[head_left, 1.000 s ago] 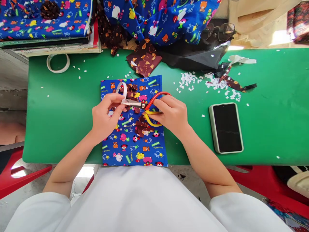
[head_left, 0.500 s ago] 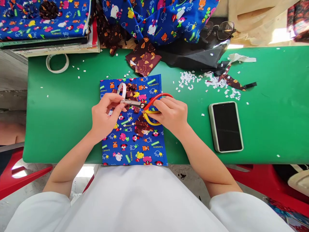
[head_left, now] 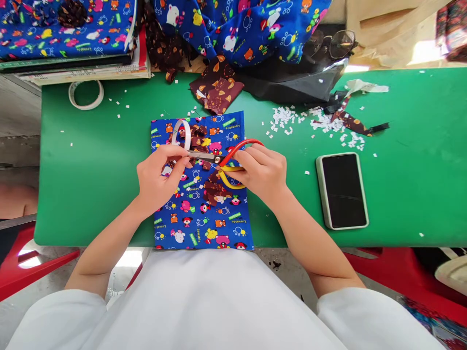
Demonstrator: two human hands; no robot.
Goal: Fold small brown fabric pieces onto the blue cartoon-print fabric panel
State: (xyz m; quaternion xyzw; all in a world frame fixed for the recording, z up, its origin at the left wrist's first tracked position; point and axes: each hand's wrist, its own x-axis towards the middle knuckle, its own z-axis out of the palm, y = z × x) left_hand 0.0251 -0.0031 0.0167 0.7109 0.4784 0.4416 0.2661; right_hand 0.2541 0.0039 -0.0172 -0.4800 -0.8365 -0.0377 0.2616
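Note:
My left hand (head_left: 158, 174) is closed, its thumb and fingers pinching white tape (head_left: 188, 133) that stands up as a loop above the fingertips. In my right hand (head_left: 260, 172) are scissors (head_left: 218, 159) with one red and one yellow handle. Their blades point left and reach my left fingertips; the tips are partly hidden there. Beneath both hands lies a flat blue cloth-like panel (head_left: 197, 228) printed with cartoon animals. On it are small brown patterned scraps (head_left: 215, 189) and a few tiny white bits.
The green table (head_left: 95, 194) carries a phone (head_left: 343, 191) at right, white paper bits (head_left: 286, 119), and a tape roll (head_left: 86, 103) at upper left. Folded brown fabric (head_left: 217, 87), black material (head_left: 288, 82), glasses (head_left: 341, 44) and a stack of books (head_left: 91, 73) line the back.
The tape loop has turned and shows wider above my left fingertips. The scissors and my right hand have shifted slightly right. The panel and scraps stay where they were.

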